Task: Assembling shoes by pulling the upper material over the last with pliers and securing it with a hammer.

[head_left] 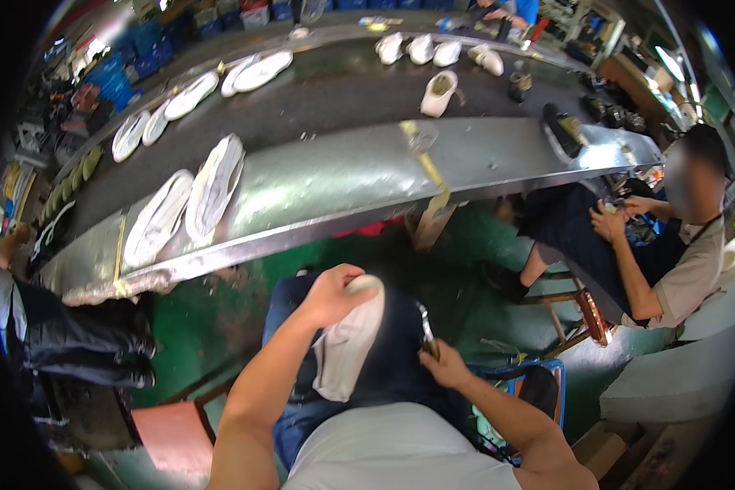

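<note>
My left hand [339, 296] is closed round one end of a white shoe [351, 347], which I hold aslant above my lap. Its other end points down toward my body. To the right, my right hand [447, 367] grips the handle of a slim hand tool with a shiny metal blade [425, 323]. The blade points up and away from me, apart from the shoe. The tool's exact kind is unclear.
Ahead runs a metal ledge [318, 192] bearing two white shoes [159, 219] at left. Beyond it, a dark belt [327, 102] carries several white shoes. A seated person [653, 253] works at right; another person's legs [86, 335] show at left, near a pinkish seat [174, 435].
</note>
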{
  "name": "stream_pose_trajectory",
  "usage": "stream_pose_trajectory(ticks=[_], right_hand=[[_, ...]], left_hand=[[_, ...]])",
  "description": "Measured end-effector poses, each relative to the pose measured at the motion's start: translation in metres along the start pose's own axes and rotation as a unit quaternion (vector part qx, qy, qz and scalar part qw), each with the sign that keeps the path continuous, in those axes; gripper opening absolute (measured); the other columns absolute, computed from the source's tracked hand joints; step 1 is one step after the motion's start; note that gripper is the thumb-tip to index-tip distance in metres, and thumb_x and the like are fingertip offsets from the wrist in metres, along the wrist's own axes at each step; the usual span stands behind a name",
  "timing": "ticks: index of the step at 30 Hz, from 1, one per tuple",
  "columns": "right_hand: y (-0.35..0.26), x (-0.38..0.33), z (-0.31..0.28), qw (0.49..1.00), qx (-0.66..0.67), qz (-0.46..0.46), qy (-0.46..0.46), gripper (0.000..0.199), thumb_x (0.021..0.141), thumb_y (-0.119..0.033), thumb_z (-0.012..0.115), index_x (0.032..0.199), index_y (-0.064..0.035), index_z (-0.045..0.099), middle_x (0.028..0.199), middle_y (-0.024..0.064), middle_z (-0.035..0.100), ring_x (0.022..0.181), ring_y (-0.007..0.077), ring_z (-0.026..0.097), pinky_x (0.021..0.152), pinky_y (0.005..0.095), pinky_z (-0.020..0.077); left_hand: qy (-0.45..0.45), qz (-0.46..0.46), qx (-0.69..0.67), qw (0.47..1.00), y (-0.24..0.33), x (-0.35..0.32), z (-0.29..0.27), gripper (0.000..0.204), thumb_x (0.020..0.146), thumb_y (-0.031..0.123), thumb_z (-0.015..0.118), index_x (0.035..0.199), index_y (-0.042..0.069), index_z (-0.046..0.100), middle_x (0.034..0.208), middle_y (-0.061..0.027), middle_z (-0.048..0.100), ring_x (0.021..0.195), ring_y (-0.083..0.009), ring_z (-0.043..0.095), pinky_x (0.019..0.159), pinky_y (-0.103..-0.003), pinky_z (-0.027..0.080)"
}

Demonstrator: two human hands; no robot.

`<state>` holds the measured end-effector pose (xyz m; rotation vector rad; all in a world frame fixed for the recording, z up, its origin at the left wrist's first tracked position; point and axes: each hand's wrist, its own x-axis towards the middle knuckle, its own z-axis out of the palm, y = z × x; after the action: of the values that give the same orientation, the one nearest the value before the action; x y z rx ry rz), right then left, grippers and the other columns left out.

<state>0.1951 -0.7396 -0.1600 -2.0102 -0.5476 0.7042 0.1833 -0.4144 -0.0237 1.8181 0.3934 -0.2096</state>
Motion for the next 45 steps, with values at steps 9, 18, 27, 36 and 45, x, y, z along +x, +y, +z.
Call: stream_pose_trajectory(ticks=[9, 18, 27, 36, 45], right_hand=[[-0.105, 0.003, -0.043, 0.979, -0.103, -0.045, -0.17, 0.028, 0.093, -0.018, 0.06, 0.114, -0.0012, 0.057, 0.09, 0.023, 0.064, 0.087, 0.0421, 0.064, 0.076, 0.0457, 0.0499], [-0.135, 0.024, -0.026, 0.937, -0.061, 0.082, -0.333, 0.028, 0.093, -0.017, 0.06, 0.112, 0.004, 0.057, 0.095, 0.0217, 0.066, 0.082, 0.0421, 0.062, 0.078, 0.0428, 0.0515], [-0.136, 0.02, -0.034, 0.94, -0.167, -0.025, -0.296, 0.024, 0.092, -0.019, 0.059, 0.104, 0.0018, 0.058, 0.095, 0.0238, 0.065, 0.092, 0.0402, 0.063, 0.081, 0.0469, 0.0494], [-0.196, 0.075, -0.047, 0.825, -0.353, 0.054, -0.438, 0.033, 0.097, -0.028, 0.055, 0.103, 0.0034, 0.063, 0.092, 0.0227, 0.069, 0.089, 0.0385, 0.068, 0.08, 0.046, 0.0529], [-0.118, 0.028, 0.03, 0.962, -0.158, 0.029, -0.221, 0.029, 0.094, -0.026, 0.06, 0.094, 0.0031, 0.06, 0.085, 0.0265, 0.066, 0.085, 0.0471, 0.063, 0.077, 0.0509, 0.0497]], left_hand=[[0.114, -0.084, -0.016, 0.99, -0.11, -0.086, 0.055, 0.031, 0.092, 0.015, 0.066, 0.119, 0.002, 0.069, 0.093, -0.0155, 0.074, 0.082, -0.0233, 0.071, 0.078, -0.033, 0.055], [0.246, 0.114, 0.151, 0.951, -0.098, -0.096, 0.073, 0.013, 0.09, 0.008, 0.064, 0.096, -0.001, 0.072, 0.083, -0.0209, 0.069, 0.072, -0.0367, 0.068, 0.064, -0.039, 0.055], [0.243, 0.151, 0.129, 0.95, -0.096, -0.088, 0.084, 0.011, 0.089, 0.005, 0.064, 0.095, -0.002, 0.07, 0.083, -0.0193, 0.067, 0.071, -0.0353, 0.067, 0.063, -0.039, 0.054], [0.236, 0.067, -0.113, 0.963, -0.134, -0.061, 0.104, 0.042, 0.106, 0.03, 0.042, 0.138, 0.005, 0.053, 0.136, -0.018, 0.056, 0.123, -0.0287, 0.056, 0.104, -0.039, 0.044], [0.036, -0.024, -0.518, 0.855, -0.137, -0.06, 0.088, 0.057, 0.106, 0.039, 0.043, 0.157, 0.018, 0.026, 0.141, -0.005, 0.049, 0.126, -0.0179, 0.048, 0.108, -0.037, 0.039]])
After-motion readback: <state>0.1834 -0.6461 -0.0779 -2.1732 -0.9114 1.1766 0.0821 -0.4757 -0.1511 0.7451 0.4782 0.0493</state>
